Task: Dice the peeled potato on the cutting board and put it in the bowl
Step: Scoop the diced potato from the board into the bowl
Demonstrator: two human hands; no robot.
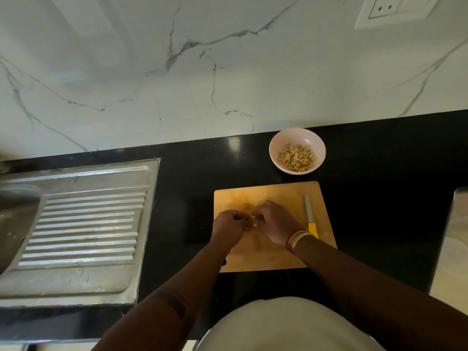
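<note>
both hands (pixel 253 224) cupped round what looks like the last potato bits (pixel 251 220) mid-board, fingers curled on them; bowl (pixel 276 158) sits straight ahead past the board's far edge

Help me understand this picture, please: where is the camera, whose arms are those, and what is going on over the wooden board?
There is no machine here. The camera sits on a person's head and looks down, so the two arms coming from the bottom edge are that person's own. The left hand and the right hand meet over a wooden cutting board on a black counter. Their fingers curl round a small heap of pale potato pieces, most of it hidden by the hands. A knife with a yellow handle lies on the board's right side, held by nobody. Beyond the board stands a white bowl that already holds diced potato. On the left is a steel sink drainboard.
</note>
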